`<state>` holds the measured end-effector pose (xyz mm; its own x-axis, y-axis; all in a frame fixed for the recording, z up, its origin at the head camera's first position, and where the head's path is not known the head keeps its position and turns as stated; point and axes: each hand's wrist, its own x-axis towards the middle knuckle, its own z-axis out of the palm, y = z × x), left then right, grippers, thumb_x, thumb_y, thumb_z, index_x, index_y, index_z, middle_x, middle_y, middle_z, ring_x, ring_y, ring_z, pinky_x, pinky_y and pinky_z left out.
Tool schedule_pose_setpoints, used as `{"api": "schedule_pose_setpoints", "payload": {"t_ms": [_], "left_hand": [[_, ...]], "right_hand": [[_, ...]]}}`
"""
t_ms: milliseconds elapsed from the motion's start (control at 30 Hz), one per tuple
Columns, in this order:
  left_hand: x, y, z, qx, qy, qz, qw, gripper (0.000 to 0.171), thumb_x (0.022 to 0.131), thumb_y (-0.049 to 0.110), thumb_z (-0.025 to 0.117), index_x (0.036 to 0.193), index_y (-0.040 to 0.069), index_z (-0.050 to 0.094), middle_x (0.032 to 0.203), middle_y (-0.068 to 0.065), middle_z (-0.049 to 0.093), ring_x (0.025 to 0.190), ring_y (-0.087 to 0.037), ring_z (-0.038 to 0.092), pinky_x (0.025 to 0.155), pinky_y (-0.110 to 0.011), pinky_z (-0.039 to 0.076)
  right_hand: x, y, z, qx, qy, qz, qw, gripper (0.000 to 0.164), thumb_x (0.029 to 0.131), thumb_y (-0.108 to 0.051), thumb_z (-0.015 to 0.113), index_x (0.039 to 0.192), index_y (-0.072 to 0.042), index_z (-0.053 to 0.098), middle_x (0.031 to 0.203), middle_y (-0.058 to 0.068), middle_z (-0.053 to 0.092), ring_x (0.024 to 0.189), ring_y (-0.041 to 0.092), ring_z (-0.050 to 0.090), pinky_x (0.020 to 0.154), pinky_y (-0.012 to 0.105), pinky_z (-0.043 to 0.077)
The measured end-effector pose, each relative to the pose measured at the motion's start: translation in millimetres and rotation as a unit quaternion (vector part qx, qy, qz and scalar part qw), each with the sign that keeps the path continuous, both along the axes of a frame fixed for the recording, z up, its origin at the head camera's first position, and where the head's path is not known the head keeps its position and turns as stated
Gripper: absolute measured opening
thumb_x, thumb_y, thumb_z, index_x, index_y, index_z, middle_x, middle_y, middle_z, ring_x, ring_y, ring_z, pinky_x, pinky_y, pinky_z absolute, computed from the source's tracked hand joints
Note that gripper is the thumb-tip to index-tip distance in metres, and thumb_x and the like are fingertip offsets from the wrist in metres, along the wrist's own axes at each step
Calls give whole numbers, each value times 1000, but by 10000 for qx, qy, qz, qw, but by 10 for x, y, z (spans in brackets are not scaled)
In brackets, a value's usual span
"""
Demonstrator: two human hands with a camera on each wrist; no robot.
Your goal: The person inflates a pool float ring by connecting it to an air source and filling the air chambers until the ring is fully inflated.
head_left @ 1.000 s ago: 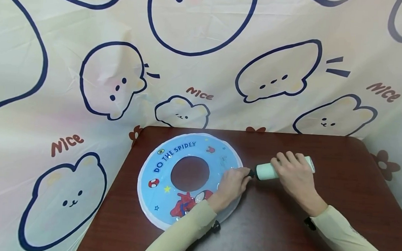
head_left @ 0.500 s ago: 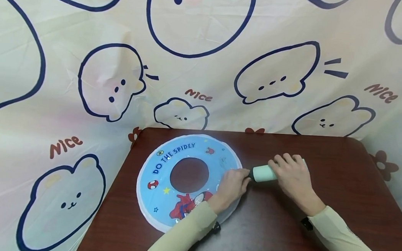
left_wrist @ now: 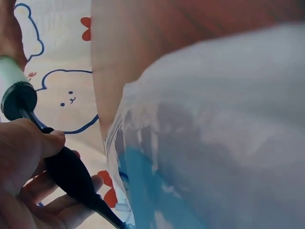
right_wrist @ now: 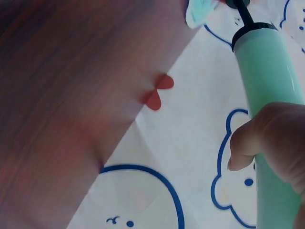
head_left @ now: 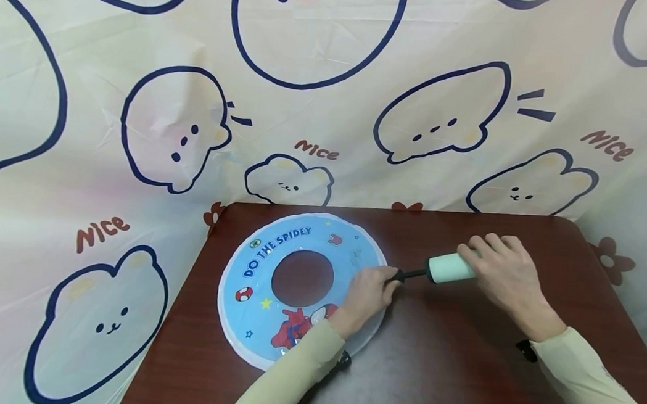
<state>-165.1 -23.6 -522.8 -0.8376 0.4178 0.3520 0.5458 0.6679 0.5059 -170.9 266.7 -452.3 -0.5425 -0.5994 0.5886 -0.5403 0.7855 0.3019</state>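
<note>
A blue swim ring (head_left: 242, 265) with white edges, "DO THE SPIDEY" lettering and a red cartoon figure lies flat on the table. My left hand (head_left: 366, 294) is over its right side and holds the black grip (left_wrist: 69, 174) of a mint-green hand pump (head_left: 450, 268). In the left wrist view, the grip's thin black tip meets a clear valve (left_wrist: 123, 207) at the ring's edge. My right hand (head_left: 505, 275) wraps round the green barrel, thumb along its side in the right wrist view. A length of black rod (head_left: 415, 273) shows between grip and barrel.
The dark brown wooden table (head_left: 430, 369) has a rounded far corner on each side. Behind it and at both sides hangs a pale cloth (head_left: 317, 115) with blue-outlined bears and "Nice" lettering.
The barrel first slid left, close to my left hand; now my right hand has drawn it back to the right, baring the black rod. My left hand stays at the ring's edge.
</note>
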Motion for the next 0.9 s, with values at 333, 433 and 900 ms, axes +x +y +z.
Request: {"api": "schedule_pose_setpoints", "payload": {"t_ms": [333,433,900], "left_hand": [[-32,-43,-25,-238,180,125,9995,11,105,19,70,96,15,76,89,4,78,72,-3,62,68,-9,50],[-41,-40,-17,-320,273,114,9990,11,105,19,71,96,15,76,89,4,78,72,-4,64,69,-10,52],[-9,3,-30,-232,227,41,9995,9,105,20,71,98,16,76,87,6,75,73,-3,62,72,-10,52]], "right_hand": [[50,421,238,-230,-18,-418,9989,63,51,7,97,108,-7,74,103,20,73,94,44,63,81,58,51],[45,475,268,-259,-21,-400,9989,64,51,8,97,109,-6,74,104,21,72,94,45,63,82,59,51],[-18,6,-10,-58,-167,-102,9998,44,65,6,90,105,-6,75,100,18,72,90,41,65,77,55,53]]}}
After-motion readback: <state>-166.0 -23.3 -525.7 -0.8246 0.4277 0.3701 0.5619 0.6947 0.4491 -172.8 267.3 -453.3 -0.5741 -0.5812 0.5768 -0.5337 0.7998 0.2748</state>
